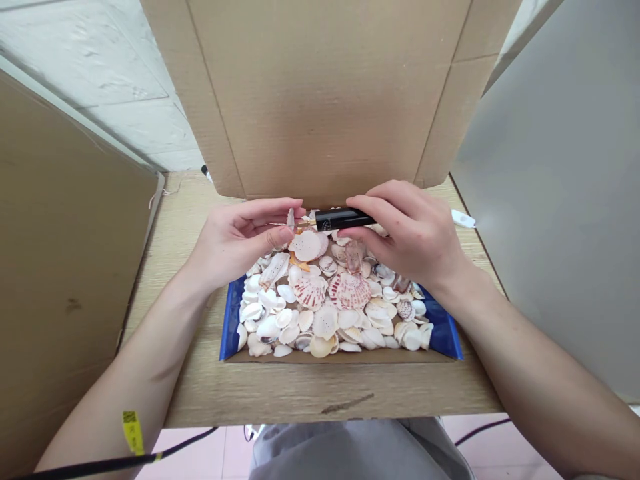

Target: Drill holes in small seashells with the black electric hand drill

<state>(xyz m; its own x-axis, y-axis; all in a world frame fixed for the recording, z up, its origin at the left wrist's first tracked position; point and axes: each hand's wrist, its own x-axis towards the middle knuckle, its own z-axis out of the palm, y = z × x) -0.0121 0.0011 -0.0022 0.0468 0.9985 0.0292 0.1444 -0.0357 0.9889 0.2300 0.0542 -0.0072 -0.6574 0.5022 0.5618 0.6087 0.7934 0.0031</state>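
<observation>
My left hand pinches a small pale shell edge-on between thumb and fingers. My right hand is closed around a black pen-shaped hand drill with a brass-coloured chuck. The drill lies nearly level, its thin tip against the shell; whether it passes through, I cannot tell. Both hands are above a shallow cardboard tray with blue sides, full of white, cream and reddish shells. Among them, a white shell, a long shell and a round shell carry small dark dots.
The tray stands on a wooden table, with a cardboard panel upright behind it. More panels flank the left and right. A white object lies beyond my right hand. A black cable with a yellow tag crosses lower left.
</observation>
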